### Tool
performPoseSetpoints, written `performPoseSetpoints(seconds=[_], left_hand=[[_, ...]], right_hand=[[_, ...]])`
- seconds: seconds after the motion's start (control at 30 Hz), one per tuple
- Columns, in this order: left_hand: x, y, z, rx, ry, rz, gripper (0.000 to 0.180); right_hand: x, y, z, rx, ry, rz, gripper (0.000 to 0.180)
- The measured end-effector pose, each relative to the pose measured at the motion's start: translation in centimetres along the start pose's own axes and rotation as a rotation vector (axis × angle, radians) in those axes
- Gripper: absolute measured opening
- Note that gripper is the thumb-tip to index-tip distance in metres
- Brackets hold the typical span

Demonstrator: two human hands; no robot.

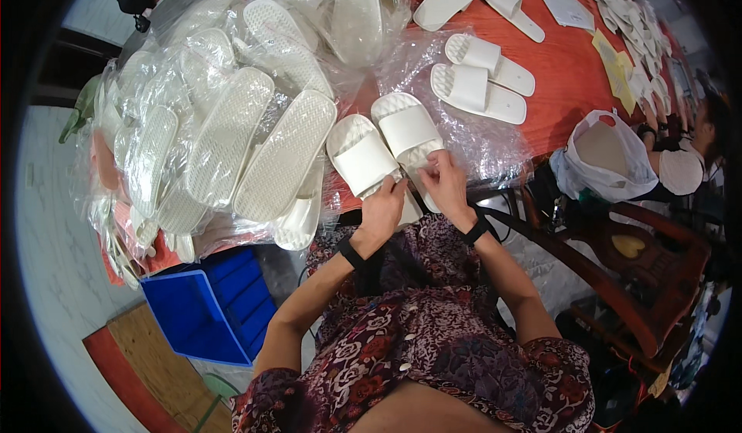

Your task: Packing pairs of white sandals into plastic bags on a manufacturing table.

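Observation:
A pair of white slide slippers lies side by side at the table's near edge, toes pointing away from me. Over the sole of the left slipper, just below its strap, is my left hand, its fingers curled in and gripping there. My right hand rests at the right slipper, thumb and fingertips pinched together below the strap. Whatever may be between those fingertips is too small to make out. Both heels are partly hidden by my hands. Another white pair lies to the right on clear plastic.
A large heap of plastic-wrapped white slippers covers the table's left. More slippers lie farther back on the red tabletop. A blue crate stands below left. At right are a white plastic bag, a wooden chair and another person.

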State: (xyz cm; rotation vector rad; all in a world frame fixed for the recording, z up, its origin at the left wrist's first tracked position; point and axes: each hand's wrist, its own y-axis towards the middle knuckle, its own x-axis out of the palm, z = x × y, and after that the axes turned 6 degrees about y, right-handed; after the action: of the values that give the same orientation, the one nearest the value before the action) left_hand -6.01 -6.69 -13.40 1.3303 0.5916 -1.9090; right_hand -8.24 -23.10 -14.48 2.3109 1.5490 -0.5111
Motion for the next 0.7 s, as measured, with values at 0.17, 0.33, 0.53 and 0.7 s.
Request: performPoseSetpoints(seconds=[0.17,0.33,0.53,0.7], left_hand=[[0.2,-0.6,-0.9,0.0,-0.065,0.121,0.029],[0.0,-0.7,-0.8,-0.001,-0.087,0.122,0.03],[-0.1,0.1,-0.8,0.003,-0.072,0.127,0.022],[-1.0,0.9,-0.5,0.013,-0.058,0.163,0.01]], right_hand=[[-0.6,-1.0,-0.9,-0.218,-0.162,-0.082,0.017],[0.8,-1.1,-0.5,-0.342,-0.307,-0.148,0.018],[0.7,-0.9,-0.1,-0.333,-0.262,-0.17,0.015],[-1.0,-1.0,-1.9,-0.35,-0.199,-0.196,0.013]])
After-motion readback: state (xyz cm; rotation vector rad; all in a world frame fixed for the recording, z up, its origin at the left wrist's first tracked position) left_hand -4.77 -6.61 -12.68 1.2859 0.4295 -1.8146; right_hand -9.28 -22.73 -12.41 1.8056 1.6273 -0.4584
